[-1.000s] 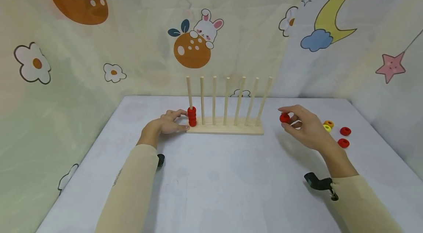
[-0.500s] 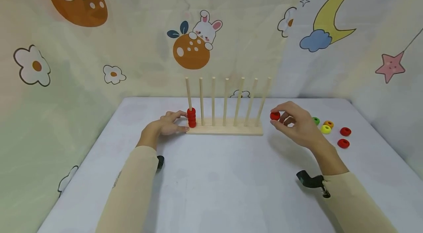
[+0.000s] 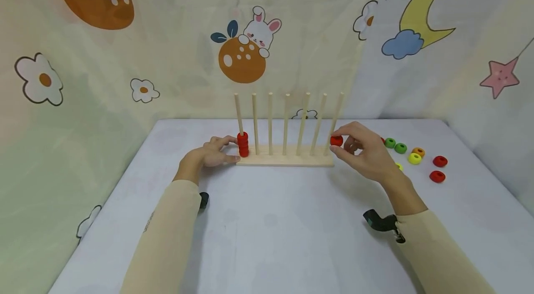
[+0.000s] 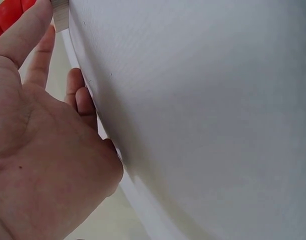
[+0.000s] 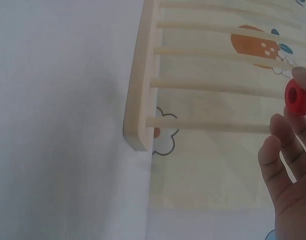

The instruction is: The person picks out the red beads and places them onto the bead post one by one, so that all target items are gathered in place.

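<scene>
The right hand point(image 3: 364, 151) is pinching a red bead point(image 3: 336, 141) near the right end of the rack point(image 3: 288, 161); the left hand point(image 3: 213, 153), spread, is touching its left end beside a bead stack point(image 3: 243, 145)

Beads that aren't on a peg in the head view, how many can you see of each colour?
Red beads: 4, one held in the right hand
Green beads: 2
Yellow beads: 2, one partly hidden
Orange bead: 1
Total in sight: 9
</scene>
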Demonstrator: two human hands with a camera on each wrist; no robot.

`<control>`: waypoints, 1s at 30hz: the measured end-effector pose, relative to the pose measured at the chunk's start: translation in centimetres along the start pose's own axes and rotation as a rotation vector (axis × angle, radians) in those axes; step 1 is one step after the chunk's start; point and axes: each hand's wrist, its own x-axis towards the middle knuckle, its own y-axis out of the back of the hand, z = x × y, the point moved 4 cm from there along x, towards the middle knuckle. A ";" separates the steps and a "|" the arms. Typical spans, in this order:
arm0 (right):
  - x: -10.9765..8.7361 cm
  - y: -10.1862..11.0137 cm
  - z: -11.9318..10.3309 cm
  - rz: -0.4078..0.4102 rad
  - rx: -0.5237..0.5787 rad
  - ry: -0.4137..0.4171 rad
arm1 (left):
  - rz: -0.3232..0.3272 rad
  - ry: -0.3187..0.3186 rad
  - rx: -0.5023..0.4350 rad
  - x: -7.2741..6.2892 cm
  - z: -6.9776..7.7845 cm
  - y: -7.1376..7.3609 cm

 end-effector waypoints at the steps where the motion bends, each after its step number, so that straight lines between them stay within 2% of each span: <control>1: 0.2 -0.1 -0.1 0.000 -0.005 0.004 | 0.001 0.001 -0.002 0.0 0.0 0.0; 7: 1.3 -0.3 -1.1 -0.013 -0.016 0.046 | -0.002 -0.002 -0.005 -0.1 0.1 -0.1; 14: 2.6 -0.7 -1.7 -0.003 0.041 0.103 | 0.005 -0.010 -0.002 0.1 0.0 -0.3; 30: 5.0 -1.9 -4.0 -0.004 0.130 0.146 | 0.010 -0.015 -0.004 -0.5 0.4 0.1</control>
